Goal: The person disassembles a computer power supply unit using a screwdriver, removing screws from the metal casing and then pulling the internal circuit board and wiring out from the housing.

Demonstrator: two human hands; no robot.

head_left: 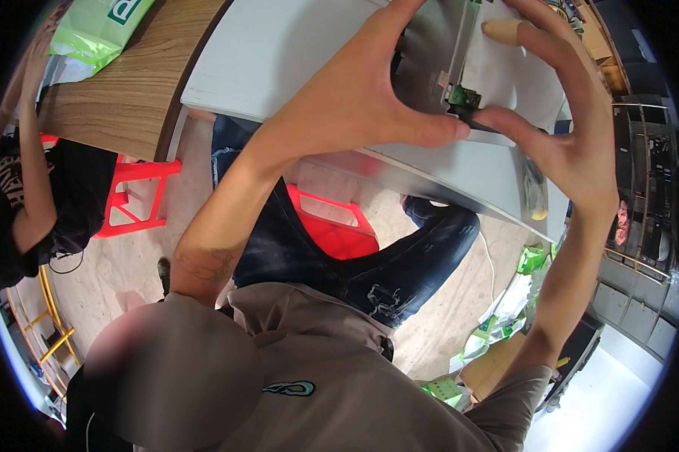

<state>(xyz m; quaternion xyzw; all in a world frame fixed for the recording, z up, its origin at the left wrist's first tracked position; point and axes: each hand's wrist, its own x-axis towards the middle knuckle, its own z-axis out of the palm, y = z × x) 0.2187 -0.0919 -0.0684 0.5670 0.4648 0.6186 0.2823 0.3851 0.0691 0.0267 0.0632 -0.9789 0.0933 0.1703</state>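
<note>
At the top of the view, a flat silvery panel (422, 79) with a small green circuit board (464, 96) at its near end is held over the white table. My left hand (366, 98) curves around its left side, thumb pressed at the near edge by the board. From the other side my right hand (577, 143) grips it, with the thumb close to the left thumb. A yellowish cover wraps my right index fingertip (503, 32), bent over the panel's pale right part. My left fingertips are hidden or out of frame.
A clear item with a yellowish end (536, 197) lies near the white table's (241, 64) right front edge. On the left, a wooden table (121, 98) bears a green-and-white bag (98, 34), beside another person's arm (34, 173). Red stools (332, 226) stand below; bags and cardboard (494, 365) lie at right.
</note>
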